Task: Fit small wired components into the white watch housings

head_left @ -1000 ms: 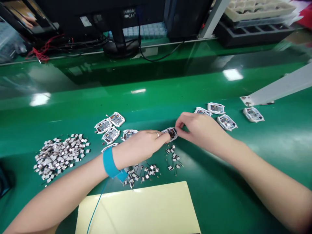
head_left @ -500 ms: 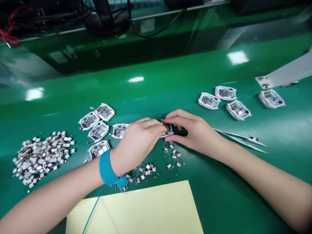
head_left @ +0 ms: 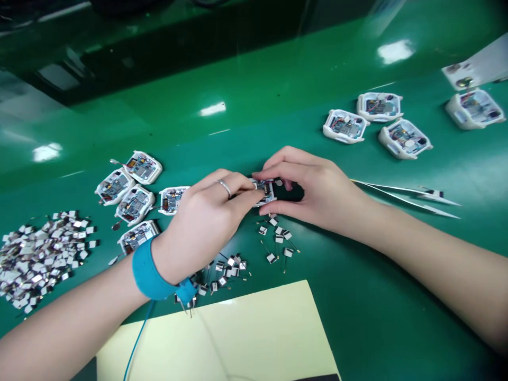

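A white smartwatch case (head_left: 268, 191) with a bare circuit board inside lies on the green mat between my hands. My right hand (head_left: 317, 182) holds it from the right, thumb at the near edge and fingers at the far edge. From the left, my left hand (head_left: 212, 217) bends over it, thumb and fingers closed together at the board; whether they pinch a small part is hidden. A small round silver piece (head_left: 278, 182) juts from the case's right end. Left of my left hand lies another open watch case (head_left: 173, 200), partly covered.
Several open watch cases (head_left: 135, 203) lie at left, with more (head_left: 346, 126) at back right. A heap of small square modules (head_left: 43, 259) is far left; loose wired modules (head_left: 280, 238) lie nearer. White tweezers (head_left: 413, 196), yellow paper (head_left: 222, 338) and a wristband cord (head_left: 138, 338) are also present.
The camera has tipped down and come closer, so the scene sits higher and larger. Both hands stay at the same watch case, with only slight shifts of the fingers.
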Available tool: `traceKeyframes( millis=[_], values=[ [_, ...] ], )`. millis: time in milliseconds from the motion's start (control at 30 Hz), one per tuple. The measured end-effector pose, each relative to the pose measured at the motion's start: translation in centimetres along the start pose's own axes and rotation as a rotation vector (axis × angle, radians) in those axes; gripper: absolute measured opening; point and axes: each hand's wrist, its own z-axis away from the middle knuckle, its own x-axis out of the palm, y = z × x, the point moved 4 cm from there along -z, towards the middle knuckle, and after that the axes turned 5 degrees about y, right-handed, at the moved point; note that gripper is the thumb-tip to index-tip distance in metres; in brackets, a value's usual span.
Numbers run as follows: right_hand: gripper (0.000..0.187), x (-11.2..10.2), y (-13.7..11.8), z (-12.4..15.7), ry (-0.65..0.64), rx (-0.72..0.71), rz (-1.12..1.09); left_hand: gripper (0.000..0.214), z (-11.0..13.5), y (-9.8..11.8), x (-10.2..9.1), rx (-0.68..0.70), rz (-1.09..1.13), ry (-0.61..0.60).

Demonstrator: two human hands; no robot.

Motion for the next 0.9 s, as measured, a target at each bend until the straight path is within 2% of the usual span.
traceKeyframes(
  millis=[133, 500, 667, 900],
  values=[
    [0.036, -0.06, -0.04, -0.02, 0.002, -0.004, 0.001, 0.018, 0.09, 0.29, -0.02, 0.026, -0.05, -0.03],
    [0.038, -0.02, 0.12, 0.03, 0.065, -0.105, -0.025, 0.016, -0.05, 0.38, -0.22, 0.042, -0.077, 0.04],
    [0.034, -0.04, 0.11, 0.07, 0.055, -0.093, -0.025, 0.017, -0.21, 0.57, -0.31, 0.098, -0.114, 0.04],
    [0.031, -0.03, 0.12, 0.05, 0.058, -0.088, -0.016, 0.019, -0.26, 0.66, -0.19, 0.104, -0.142, 0.013]
  ],
)
